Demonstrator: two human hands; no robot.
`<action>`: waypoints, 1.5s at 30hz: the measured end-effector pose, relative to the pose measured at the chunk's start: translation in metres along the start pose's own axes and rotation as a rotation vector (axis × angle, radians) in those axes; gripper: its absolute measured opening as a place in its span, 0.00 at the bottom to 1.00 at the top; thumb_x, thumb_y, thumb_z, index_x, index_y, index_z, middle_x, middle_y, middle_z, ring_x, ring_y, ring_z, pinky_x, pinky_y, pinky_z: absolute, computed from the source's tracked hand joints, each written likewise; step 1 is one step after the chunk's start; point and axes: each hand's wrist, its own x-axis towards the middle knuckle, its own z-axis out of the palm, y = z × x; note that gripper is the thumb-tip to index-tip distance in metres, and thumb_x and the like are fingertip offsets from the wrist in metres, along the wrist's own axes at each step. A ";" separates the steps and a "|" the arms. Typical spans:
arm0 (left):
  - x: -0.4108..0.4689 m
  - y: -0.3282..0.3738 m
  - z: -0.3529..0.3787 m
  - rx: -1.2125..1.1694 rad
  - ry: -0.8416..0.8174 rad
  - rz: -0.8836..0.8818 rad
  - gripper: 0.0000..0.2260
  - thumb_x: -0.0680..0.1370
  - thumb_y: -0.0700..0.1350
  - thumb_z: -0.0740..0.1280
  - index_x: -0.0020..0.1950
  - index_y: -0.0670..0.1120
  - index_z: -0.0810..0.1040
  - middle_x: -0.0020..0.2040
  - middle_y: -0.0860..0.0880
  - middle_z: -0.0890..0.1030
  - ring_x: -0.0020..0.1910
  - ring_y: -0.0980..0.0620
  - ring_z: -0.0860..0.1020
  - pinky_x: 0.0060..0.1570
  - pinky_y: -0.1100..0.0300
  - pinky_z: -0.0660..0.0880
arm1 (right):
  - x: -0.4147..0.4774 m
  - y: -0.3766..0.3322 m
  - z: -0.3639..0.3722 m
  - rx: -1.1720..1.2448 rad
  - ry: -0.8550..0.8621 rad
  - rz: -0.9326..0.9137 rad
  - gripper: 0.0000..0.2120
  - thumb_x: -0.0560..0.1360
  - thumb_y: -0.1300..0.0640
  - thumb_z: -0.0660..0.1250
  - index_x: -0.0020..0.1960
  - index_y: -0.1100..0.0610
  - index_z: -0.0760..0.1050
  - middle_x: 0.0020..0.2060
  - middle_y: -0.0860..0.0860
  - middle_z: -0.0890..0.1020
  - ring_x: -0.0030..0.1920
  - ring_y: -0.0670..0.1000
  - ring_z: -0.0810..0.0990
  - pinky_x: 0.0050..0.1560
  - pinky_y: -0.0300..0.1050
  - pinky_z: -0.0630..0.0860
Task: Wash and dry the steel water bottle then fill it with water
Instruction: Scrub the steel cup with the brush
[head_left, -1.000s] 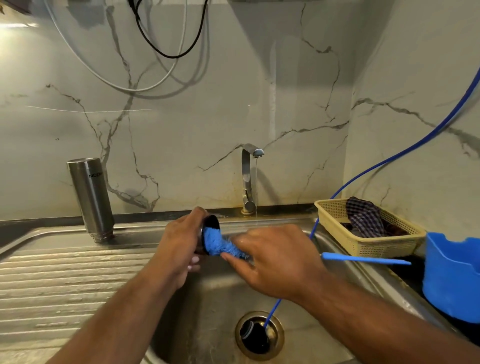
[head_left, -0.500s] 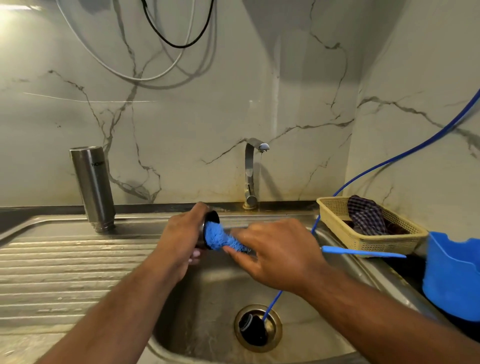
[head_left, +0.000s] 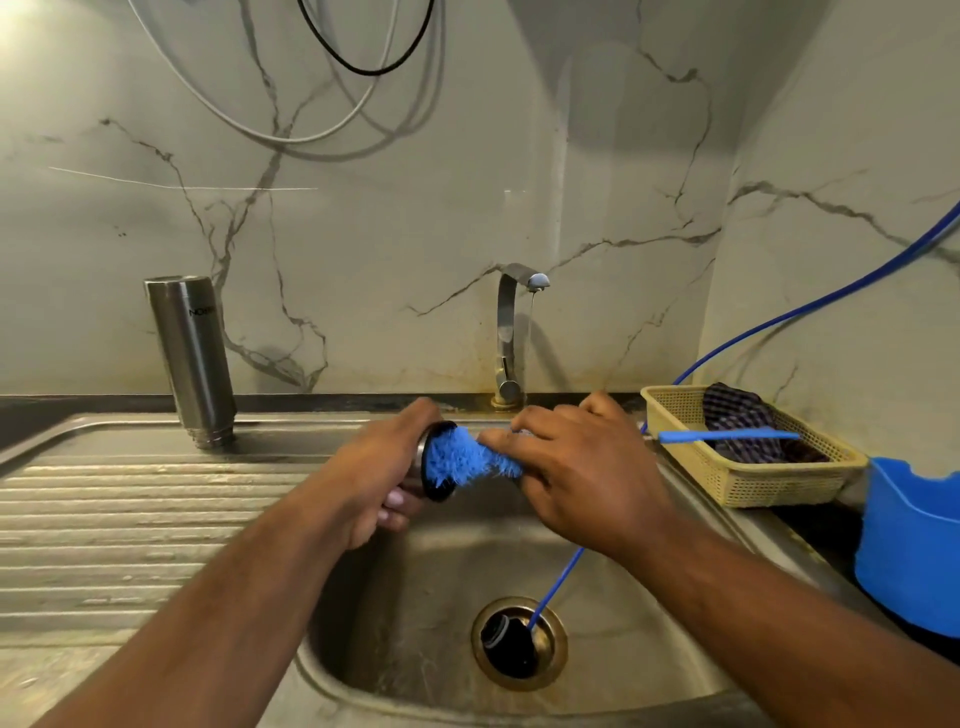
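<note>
left hand (head_left: 371, 470) grips cap (head_left: 435, 492) | right hand (head_left: 576, 467) grips brush (head_left: 462, 460) — in cap | bottle (head_left: 192, 358) left, basket (head_left: 753, 483) right

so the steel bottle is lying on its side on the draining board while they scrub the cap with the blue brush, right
Not quite. The head view shows the steel bottle standing on end, mouth down, on the draining board, not lying on its side. The rest holds: the left hand holds the cap and the right hand pushes the blue brush into it.
</note>
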 end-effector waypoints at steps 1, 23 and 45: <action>0.000 0.001 -0.001 -0.012 0.058 0.055 0.19 0.81 0.58 0.61 0.49 0.40 0.75 0.29 0.46 0.72 0.22 0.56 0.59 0.21 0.66 0.56 | 0.001 -0.006 0.000 0.037 -0.022 0.026 0.21 0.77 0.48 0.58 0.69 0.42 0.75 0.48 0.42 0.82 0.43 0.47 0.79 0.46 0.45 0.59; 0.000 -0.003 0.023 -0.021 0.284 0.324 0.15 0.81 0.55 0.63 0.49 0.45 0.79 0.37 0.47 0.79 0.34 0.54 0.76 0.32 0.60 0.69 | 0.001 -0.016 -0.015 0.134 -0.081 0.086 0.19 0.82 0.35 0.55 0.48 0.46 0.77 0.33 0.45 0.76 0.31 0.43 0.67 0.49 0.48 0.60; 0.003 -0.002 0.031 0.090 0.285 0.229 0.15 0.82 0.53 0.63 0.54 0.42 0.79 0.40 0.45 0.79 0.34 0.54 0.74 0.22 0.68 0.69 | 0.013 -0.005 -0.020 -0.153 -0.014 -0.148 0.15 0.80 0.38 0.59 0.51 0.45 0.79 0.34 0.45 0.80 0.30 0.49 0.72 0.58 0.57 0.59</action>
